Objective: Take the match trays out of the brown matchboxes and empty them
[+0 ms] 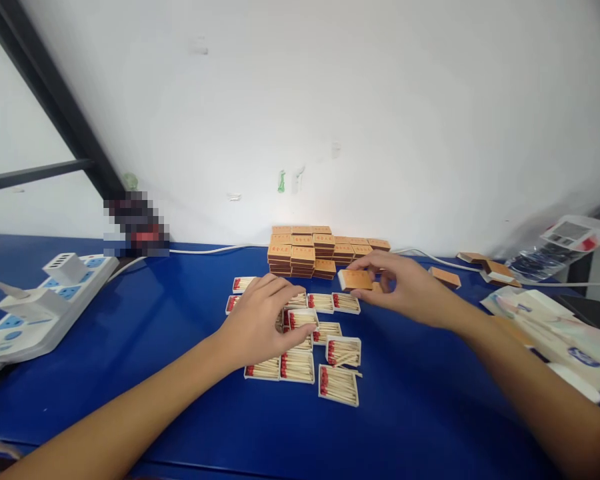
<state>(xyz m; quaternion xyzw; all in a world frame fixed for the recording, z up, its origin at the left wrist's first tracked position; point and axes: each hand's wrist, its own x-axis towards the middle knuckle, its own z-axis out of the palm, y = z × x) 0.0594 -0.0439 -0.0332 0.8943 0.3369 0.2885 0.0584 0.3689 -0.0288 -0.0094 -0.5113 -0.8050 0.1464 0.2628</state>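
Several open white matchbox trays (338, 385) full of red-tipped matches lie in rows on the blue table (180, 373). My left hand (260, 321) rests over the left part of these rows, fingers curled and pinching one filled tray (303, 318) between thumb and fingers. My right hand (405, 288) is further back and to the right, its fingertips gripping an orange matchbox sleeve (355, 279) just above the rear trays. A stack of closed orange matchboxes (315, 252) stands against the white wall behind both hands.
A white power strip (35, 307) with plugged-in adapters sits at the left, its cable running along the wall. A few loose orange sleeves (445, 277) lie right of the stack. Plastic-wrapped packets (545, 327) and a bagged item (570, 243) fill the right edge.
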